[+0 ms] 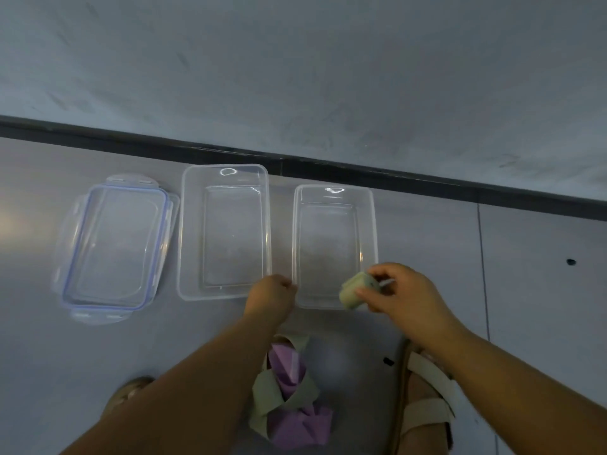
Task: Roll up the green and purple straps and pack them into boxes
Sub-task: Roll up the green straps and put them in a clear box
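The left box (192, 231) and the right box (368, 224) are showing clear, glossy plastic, catching glints at their far rims. The lid (115, 247) is looking like the same clear plastic, edged with a blue seal. The green roll (353, 292) my right grip (407, 293) is pinching is looking like soft matt cloth, as are the loose straps (282, 392). The floor (525, 290) is showing smooth, faintly shiny.

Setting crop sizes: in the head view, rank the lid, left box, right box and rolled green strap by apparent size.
1. lid and left box: they look about alike, so I won't rank them.
2. right box: clearly smaller than both.
3. rolled green strap: smallest, though nearer the camera.
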Tool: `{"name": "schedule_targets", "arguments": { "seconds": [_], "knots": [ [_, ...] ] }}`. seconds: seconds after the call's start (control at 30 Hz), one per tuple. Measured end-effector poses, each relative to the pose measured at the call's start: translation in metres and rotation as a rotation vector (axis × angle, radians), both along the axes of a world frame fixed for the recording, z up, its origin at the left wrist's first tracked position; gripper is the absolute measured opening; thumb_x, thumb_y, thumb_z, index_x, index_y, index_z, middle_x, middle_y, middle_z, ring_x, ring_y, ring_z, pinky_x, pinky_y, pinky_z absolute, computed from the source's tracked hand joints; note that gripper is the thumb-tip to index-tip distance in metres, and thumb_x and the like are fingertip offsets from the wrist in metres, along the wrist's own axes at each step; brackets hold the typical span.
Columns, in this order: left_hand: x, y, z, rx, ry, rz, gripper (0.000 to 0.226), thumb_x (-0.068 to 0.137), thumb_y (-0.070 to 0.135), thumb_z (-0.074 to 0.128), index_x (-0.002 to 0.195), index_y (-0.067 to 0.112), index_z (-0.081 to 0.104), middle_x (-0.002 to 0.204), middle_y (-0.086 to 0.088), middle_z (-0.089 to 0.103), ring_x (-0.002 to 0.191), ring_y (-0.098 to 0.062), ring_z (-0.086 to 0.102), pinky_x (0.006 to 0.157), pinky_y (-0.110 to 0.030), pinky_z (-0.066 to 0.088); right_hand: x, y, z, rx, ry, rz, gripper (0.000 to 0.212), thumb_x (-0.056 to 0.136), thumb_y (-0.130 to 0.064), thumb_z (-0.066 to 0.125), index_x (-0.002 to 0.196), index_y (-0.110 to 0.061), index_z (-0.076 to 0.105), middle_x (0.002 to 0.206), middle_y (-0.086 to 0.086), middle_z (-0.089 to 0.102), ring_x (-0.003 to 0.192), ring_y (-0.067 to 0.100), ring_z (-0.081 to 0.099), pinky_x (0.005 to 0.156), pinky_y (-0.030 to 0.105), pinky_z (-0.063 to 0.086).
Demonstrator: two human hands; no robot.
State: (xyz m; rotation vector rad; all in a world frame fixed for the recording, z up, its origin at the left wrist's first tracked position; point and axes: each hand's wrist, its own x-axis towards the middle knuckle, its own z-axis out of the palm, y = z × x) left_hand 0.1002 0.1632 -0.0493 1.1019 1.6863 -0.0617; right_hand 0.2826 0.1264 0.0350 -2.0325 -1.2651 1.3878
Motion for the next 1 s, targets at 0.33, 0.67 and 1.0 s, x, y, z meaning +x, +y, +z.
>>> {"name": "schedule_targets", "arguments": {
  "seconds": [0.33, 0.67, 1.0],
  "knots": [
    [-0.001, 0.006, -0.008, -0.115, -0.144, 0.214, 0.025, 0.092, 0.010, 0.054, 0.069, 0.019, 0.053, 0.063, -0.011, 0.057, 0.059, -0.027, 0.060, 0.059, -0.031, 0.049, -0.054, 0.016, -0.104, 0.028, -0.154, -0.014, 0.025, 0.076, -0.022, 0.073, 0.099, -0.013, 0.066, 0.099, 0.002, 0.057, 0.088, 0.016, 0.057, 0.071, 0.019, 0.039],
    [-0.004, 0.007, -0.011, -0.145, -0.156, 0.246, 0.023, 0.091, 0.007, 0.053, 0.070, 0.018, 0.053, 0.064, -0.009, 0.057, 0.057, -0.024, 0.060, 0.056, -0.028, 0.049, -0.058, 0.021, -0.128, -0.033, -0.277, 0.149, 0.019, 0.079, -0.021, 0.068, 0.096, -0.014, 0.066, 0.102, 0.005, 0.058, 0.092, 0.022, 0.057, 0.075, 0.028, 0.042],
    [-0.003, 0.008, -0.009, -0.135, -0.161, 0.234, 0.021, 0.091, 0.008, 0.053, 0.073, 0.019, 0.054, 0.066, -0.010, 0.058, 0.062, -0.028, 0.062, 0.064, -0.034, 0.051, -0.060, 0.024, -0.126, -0.047, -0.319, 0.336, 0.026, 0.077, -0.015, 0.070, 0.103, -0.015, 0.067, 0.107, 0.006, 0.057, 0.095, 0.023, 0.057, 0.080, 0.030, 0.045]
  ]
}}
